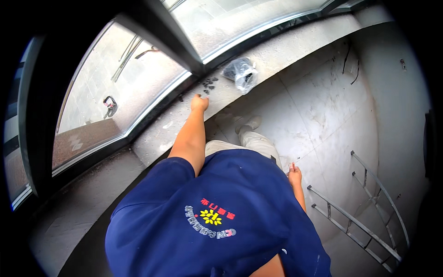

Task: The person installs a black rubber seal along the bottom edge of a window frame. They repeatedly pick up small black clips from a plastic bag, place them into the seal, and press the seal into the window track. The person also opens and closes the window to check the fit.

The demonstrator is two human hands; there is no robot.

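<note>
Pieces: small, irregular black pieces, seemingly plastic or rubber, scattered in a loose cluster on the long, rough grey ledge beside the dark metal window frame.
Left grip: bare left grip at the ledge, fingers curled, with the cluster just beyond at one o'clock; I cannot tell whether it pinches a piece.
Right grip: bare right grip hangs apart from the ledge, loosely curled; I cannot tell whether it holds anything.
Weight: each piece is probably very light and easily nudged.
Stiffness: likely firm, with little risk of breaking; dust on the ledge could make them slippery.
Hold: best pinched singly by opposite edges, between thumb and forefinger.
Bag: crumpled clear plastic bag with dark contents, at two o'clock from the left grip; soft, probably best lifted by its gathered film.
</note>
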